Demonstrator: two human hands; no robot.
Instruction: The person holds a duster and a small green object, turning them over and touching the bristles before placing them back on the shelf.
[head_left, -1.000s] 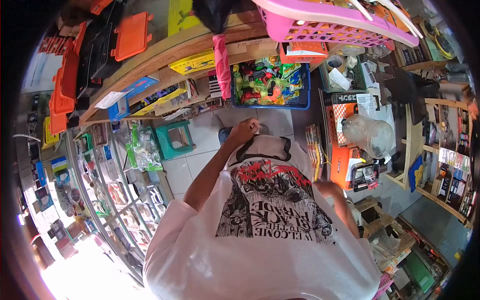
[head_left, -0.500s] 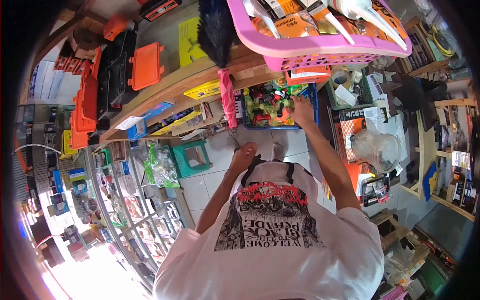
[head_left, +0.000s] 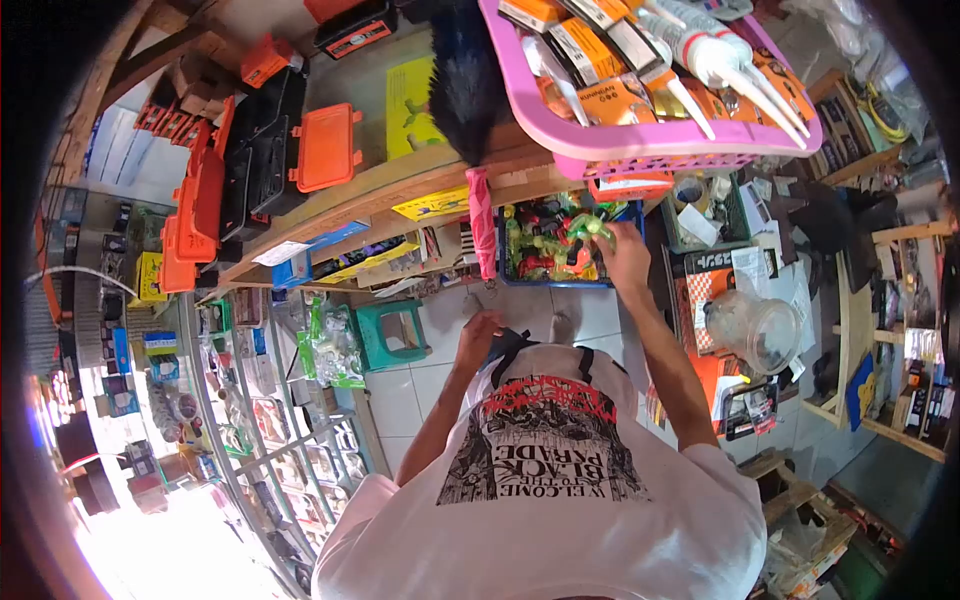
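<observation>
Head-cam view down a person's white tee [head_left: 540, 540] w/ upside-down print. R hand [head_left: 626, 255] is at the far end of the outstretched arm, fingertips clamped on a light-green item [head_left: 590, 229], too small to ID. Blue basket [head_left: 560, 284] sits directly under the grip, full of small pieces [head_left: 540, 240], mostly green, yellow & red. L hand [head_left: 481, 330] hangs nearer the body, L of the grip, fingers loosely curled; can't tell if they pinch anything. Also L of the grip: a black duster [head_left: 465, 90] w/ pink handle [head_left: 482, 225]. Beyond & above the grip: a pink basket [head_left: 640, 137] w/ white-nozzled tubes [head_left: 712, 60] & orange packs [head_left: 612, 100]. R of the grip, nearer the body: a clear plastic jar [head_left: 757, 335]. Well L of the grip: a green stool [head_left: 372, 338] on tiled floor [head_left: 395, 400].
</observation>
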